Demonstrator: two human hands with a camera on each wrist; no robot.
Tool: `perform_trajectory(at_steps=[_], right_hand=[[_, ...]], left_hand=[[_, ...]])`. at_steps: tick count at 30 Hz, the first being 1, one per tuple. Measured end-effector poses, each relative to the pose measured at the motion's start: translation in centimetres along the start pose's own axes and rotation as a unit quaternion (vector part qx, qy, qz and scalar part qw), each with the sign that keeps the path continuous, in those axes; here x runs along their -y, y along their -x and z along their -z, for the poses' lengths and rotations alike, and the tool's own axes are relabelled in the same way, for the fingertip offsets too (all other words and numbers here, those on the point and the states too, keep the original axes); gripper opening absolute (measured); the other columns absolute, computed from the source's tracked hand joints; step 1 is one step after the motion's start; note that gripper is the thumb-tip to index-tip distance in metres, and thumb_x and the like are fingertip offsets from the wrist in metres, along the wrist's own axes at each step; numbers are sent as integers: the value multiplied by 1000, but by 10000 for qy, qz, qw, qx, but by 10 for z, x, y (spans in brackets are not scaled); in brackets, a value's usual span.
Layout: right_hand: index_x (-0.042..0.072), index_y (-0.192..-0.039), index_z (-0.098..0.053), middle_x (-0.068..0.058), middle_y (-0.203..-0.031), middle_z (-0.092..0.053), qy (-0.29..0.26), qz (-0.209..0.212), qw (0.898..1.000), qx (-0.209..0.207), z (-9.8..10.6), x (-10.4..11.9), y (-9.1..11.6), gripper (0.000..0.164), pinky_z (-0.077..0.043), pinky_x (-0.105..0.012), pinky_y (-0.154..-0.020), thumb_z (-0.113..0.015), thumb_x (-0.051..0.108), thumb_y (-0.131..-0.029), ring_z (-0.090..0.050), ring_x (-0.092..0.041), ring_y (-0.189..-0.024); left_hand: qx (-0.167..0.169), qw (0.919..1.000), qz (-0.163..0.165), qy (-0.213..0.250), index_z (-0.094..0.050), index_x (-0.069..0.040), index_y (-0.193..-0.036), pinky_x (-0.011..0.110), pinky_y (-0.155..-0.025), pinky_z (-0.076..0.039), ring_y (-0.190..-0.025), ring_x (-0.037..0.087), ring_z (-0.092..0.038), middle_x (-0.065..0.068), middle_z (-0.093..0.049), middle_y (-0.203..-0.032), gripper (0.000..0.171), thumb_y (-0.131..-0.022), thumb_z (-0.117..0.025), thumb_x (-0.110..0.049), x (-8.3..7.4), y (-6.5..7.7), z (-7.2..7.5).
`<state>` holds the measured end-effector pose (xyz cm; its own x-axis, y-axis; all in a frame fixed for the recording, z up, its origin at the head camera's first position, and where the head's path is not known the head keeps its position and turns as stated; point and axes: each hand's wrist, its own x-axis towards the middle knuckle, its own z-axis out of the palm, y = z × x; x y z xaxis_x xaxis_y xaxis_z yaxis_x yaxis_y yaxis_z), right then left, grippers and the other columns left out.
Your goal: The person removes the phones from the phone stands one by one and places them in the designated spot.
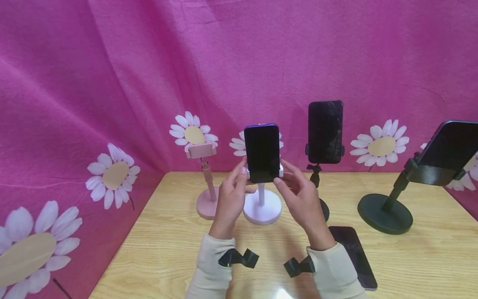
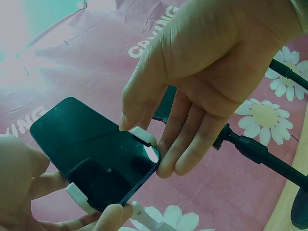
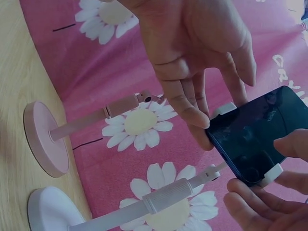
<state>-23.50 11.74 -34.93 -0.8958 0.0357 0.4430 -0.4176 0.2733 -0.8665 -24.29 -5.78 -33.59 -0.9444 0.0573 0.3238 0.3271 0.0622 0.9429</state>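
Note:
A dark smartphone (image 1: 262,153) stands upright in the clamp of a white phone stand (image 1: 262,209). At the left clamp arm, the person's left hand (image 1: 233,189) holds the stand's head, its thumb beside the white arm. The right hand (image 1: 300,195) holds the opposite clamp arm (image 3: 271,174), with its thumb tip by the phone's lower right corner. Both hands' fingers reach partly behind the phone, where the head view hides them. In the right wrist view, left-hand fingertips (image 3: 204,137) lie right at the phone's lower corner.
A pink phone stand (image 1: 207,203) with an unfilled clamp is at left. On the right, two black stands hold phones (image 1: 325,132) (image 1: 448,151). Another phone (image 1: 354,257) lies flat on the wooden table (image 1: 149,249) beside the right sleeve. A pink flowered cloth (image 1: 261,50) hangs behind.

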Motion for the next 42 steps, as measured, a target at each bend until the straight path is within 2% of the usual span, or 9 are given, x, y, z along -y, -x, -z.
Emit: perform_trajectory(at_steps=[3,10,15,21,28,35,42], right_hand=[[16,-141,-50,-13,-117,-66,144,-110,9998,-35,1,0,0,50,-51,-43,-91,-64,27,-94,-66,-27,-104],[14,-134,-56,-10,-107,-70,367,-344,9987,-75,3,4,2,46,-53,-42,-88,-66,31,-92,-70,-23,-94],[13,-130,-59,-11,-104,-71,596,-477,9970,-104,4,7,3,44,-54,-45,-85,-66,34,-92,-70,-24,-91],[13,-128,-61,-10,-104,-71,725,-738,9946,-83,5,11,5,47,-54,-45,-84,-66,41,-90,-71,-22,-88],[11,-122,-64,-10,-95,-72,864,-806,9930,10,11,19,7,49,-56,-43,-81,-65,48,-89,-71,-21,-80],[11,-117,-66,-8,-84,-72,1013,-799,9915,154,18,30,11,50,-57,-40,-76,-67,50,-86,-71,-20,-73],[9,-110,-66,-5,-78,-71,1223,-746,9886,468,24,37,14,44,-57,-40,-73,-67,48,-87,-71,-17,-71]], left_hand=[[-116,9995,-22,-300,-46,-25,-144,36,-85,-54,-91,25,-67,0,-55,-137,46,-101,-45,-41,1,0,0],[-371,9958,-177,-817,-53,-9,-138,40,-86,-54,-72,22,-71,13,-59,-130,48,-98,-55,-35,0,2,1],[-384,9948,-305,-889,-59,-10,-131,34,-70,-57,-68,20,-69,13,-64,-114,40,-96,-59,-31,0,2,1],[-369,9948,-303,-897,-64,-11,-119,30,-63,-57,-62,18,-67,11,-63,-103,31,-95,-61,-30,-3,3,2],[-67,9924,-312,-1191,-66,-8,-112,29,-58,-57,-57,17,-65,11,-62,-96,29,-95,-62,-31,-12,8,7],[256,9800,-581,-1884,-68,-8,-110,24,-57,-55,-69,17,-65,6,-65,-91,28,-95,-62,-30,-24,15,14],[427,9731,-758,-2132,-70,-12,-110,24,-61,-55,-74,14,-65,1,-68,-89,25,-95,-62,-30,-29,19,19]])
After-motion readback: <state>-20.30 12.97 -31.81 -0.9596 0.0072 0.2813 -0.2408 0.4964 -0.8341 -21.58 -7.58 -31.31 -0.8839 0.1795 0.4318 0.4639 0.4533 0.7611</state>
